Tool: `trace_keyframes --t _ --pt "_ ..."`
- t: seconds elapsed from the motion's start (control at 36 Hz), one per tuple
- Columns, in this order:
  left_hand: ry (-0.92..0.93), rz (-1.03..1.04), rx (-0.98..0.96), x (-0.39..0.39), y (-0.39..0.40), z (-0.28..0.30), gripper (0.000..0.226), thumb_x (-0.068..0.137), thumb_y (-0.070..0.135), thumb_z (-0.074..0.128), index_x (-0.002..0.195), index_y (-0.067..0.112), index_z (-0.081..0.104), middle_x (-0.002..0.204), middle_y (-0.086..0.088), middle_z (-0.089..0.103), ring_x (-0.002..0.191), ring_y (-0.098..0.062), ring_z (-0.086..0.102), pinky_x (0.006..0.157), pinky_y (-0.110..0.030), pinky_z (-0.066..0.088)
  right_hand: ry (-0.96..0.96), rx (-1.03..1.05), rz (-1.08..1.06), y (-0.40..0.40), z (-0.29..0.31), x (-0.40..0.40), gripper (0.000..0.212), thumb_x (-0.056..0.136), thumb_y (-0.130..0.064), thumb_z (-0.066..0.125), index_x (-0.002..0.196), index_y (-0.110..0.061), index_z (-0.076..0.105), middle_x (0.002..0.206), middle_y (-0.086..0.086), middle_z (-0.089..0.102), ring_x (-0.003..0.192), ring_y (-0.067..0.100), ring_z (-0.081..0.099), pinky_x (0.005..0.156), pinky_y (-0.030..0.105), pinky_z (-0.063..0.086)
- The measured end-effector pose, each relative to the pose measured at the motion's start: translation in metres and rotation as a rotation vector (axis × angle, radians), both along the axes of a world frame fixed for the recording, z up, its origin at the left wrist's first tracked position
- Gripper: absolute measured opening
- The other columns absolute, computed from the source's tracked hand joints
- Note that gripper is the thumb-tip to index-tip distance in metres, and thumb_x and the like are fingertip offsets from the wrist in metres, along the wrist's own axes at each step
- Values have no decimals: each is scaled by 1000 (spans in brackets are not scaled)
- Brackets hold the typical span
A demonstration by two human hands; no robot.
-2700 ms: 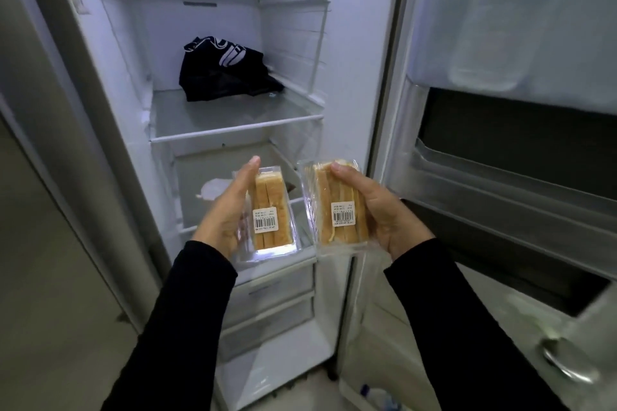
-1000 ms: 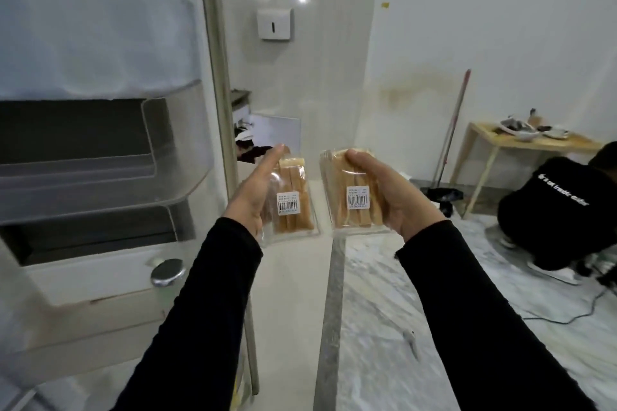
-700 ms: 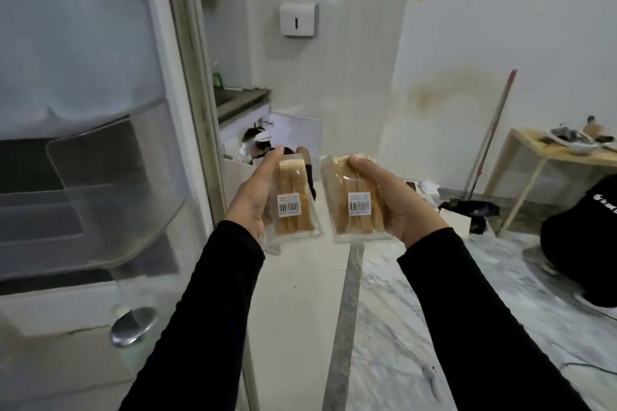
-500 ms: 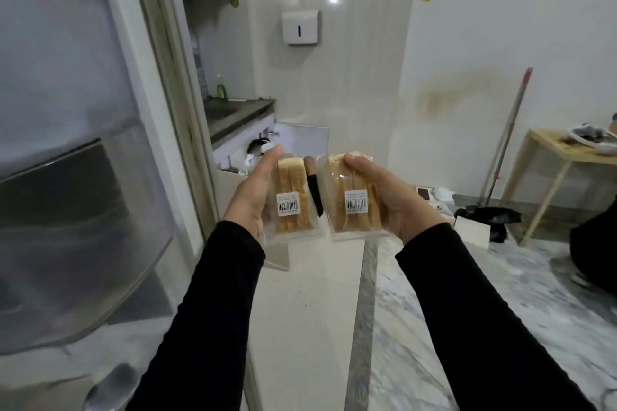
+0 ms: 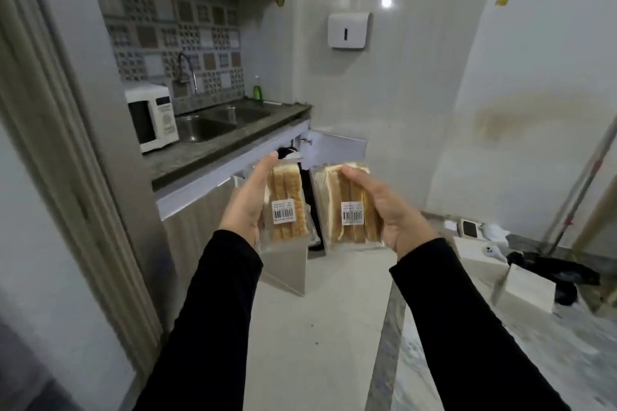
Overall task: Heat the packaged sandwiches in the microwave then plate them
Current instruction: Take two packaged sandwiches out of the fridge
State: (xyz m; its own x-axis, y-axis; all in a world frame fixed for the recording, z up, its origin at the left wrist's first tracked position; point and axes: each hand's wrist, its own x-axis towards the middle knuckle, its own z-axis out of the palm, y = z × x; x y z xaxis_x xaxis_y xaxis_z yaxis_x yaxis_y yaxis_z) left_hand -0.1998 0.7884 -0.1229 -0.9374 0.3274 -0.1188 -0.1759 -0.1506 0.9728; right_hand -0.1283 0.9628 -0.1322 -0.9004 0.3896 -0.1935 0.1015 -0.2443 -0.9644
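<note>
1. Out over the floor, short of the desk (image 5: 213, 157), left hand (image 5: 245, 207) grips one packaged sandwich (image 5: 285, 207); right hand (image 5: 389, 210) grips another sandwich pack (image 5: 347, 207).
2. Slick wrappers might slip.
3. An open cabinet door (image 5: 283, 264) could trip anyone heading for the microwave (image 5: 152, 117).

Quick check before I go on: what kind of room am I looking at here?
Most likely a small home or office kitchenette: a white microwave sits on a dark counter beside a double steel sink with a tap, a patterned tile backsplash behind it.
</note>
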Motion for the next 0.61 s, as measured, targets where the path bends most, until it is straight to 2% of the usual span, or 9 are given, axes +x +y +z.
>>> trace_keyframes --t 0.06,0.08,0.11,0.17,0.25,0.39,0.5,0.61 --pt "-8 33 -21 -23 11 -6 57 73 70 60 105 24 69 98 -4 73 92 -19 68 78 -34 55 -23 -8 8 17 -5 -28 120 39 -59 90 140 -17 41 115 17 68 78 28 72 68 49 57" --pt "-14 42 -27 -34 17 -7 56 74 70 59 104 24 70 99 -4 73 91 -20 68 80 -34 55 -32 -16 21 25 -6 -41 119 38 -59 90 139 -18 43 111 16 70 83 30 72 72 51 57" --pt "-9 47 -36 -45 23 -8 53 75 69 59 100 24 70 96 -5 74 87 -20 69 78 -34 55 -35 -13 36 34 -6 -57 110 41 -60 89 135 -18 50 107 13 71 84 30 71 76 52 57" --pt "-1 57 -57 -70 34 -7 52 75 69 58 92 23 72 90 -5 75 82 -22 70 78 -35 55 -34 19 122 50 -2 -84 76 56 -57 83 117 -15 66 97 10 73 80 26 69 80 46 57" --pt "-7 91 -63 -109 52 -2 55 73 72 57 92 23 72 89 -5 75 82 -24 70 85 -39 53 -33 77 230 76 9 -127 47 68 -53 77 98 -17 73 84 6 74 71 21 69 70 36 58" --pt "21 222 -60 -157 64 7 51 79 68 54 98 24 69 84 -2 72 77 -22 68 81 -37 54 -18 124 378 98 27 -194 38 73 -53 73 88 -18 72 78 4 74 66 20 68 66 33 56" --pt "7 301 -51 -198 57 12 62 75 70 56 116 24 67 95 -1 73 85 -21 70 91 -41 53 22 90 464 95 35 -252 29 79 -47 70 78 -19 70 68 0 72 60 16 67 66 34 57" --pt "6 415 -75 -238 39 15 55 80 67 55 112 24 67 88 0 74 74 -18 71 77 -34 57 15 96 579 79 34 -309 29 78 -48 70 79 -18 70 64 -1 72 53 12 68 60 29 55"
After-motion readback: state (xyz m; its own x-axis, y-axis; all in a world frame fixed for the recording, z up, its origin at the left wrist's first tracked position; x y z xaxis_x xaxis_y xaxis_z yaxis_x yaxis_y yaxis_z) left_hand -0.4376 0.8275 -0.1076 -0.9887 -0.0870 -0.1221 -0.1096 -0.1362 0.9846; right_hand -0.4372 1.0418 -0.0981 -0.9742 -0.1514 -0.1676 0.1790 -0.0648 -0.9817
